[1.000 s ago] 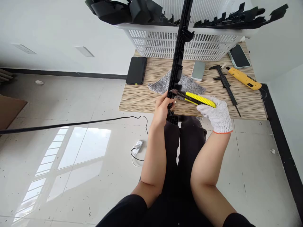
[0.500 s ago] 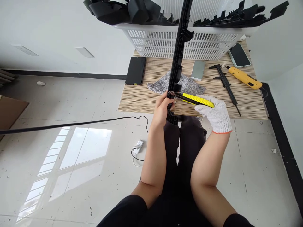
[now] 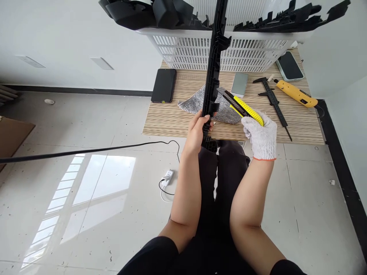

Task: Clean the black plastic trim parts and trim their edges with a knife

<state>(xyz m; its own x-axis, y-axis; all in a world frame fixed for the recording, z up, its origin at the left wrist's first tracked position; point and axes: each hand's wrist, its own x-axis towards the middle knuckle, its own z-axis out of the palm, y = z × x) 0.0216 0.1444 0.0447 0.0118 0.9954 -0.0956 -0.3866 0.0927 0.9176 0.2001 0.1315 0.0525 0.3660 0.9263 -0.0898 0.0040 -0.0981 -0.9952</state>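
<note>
A long black plastic trim strip (image 3: 213,65) stands out from my lap over the table and past the basket's rim. My bare left hand (image 3: 197,128) is closed round its near part. In a white knit glove, my right hand (image 3: 261,133) grips a yellow and black utility knife (image 3: 243,107). The knife's blade is out and points up and left, its tip close to the strip's right side; whether it touches, I cannot tell. Beneath the strip lies a grey cloth (image 3: 192,100), partly hidden by it.
A white slatted basket (image 3: 186,49) holding black plastic parts (image 3: 286,23) stands at the back of the wooden table (image 3: 163,122). Around lie a black tablet (image 3: 164,86), a grey box (image 3: 239,84), a caliper (image 3: 272,99), a yellow corded tool (image 3: 296,94) and a phone (image 3: 290,67). A power strip (image 3: 168,178) is on the floor.
My right hand has turned the utility knife, so its blade has moved up and away from my left fingers. The strip has shifted slightly left; my left hand keeps its hold.
</note>
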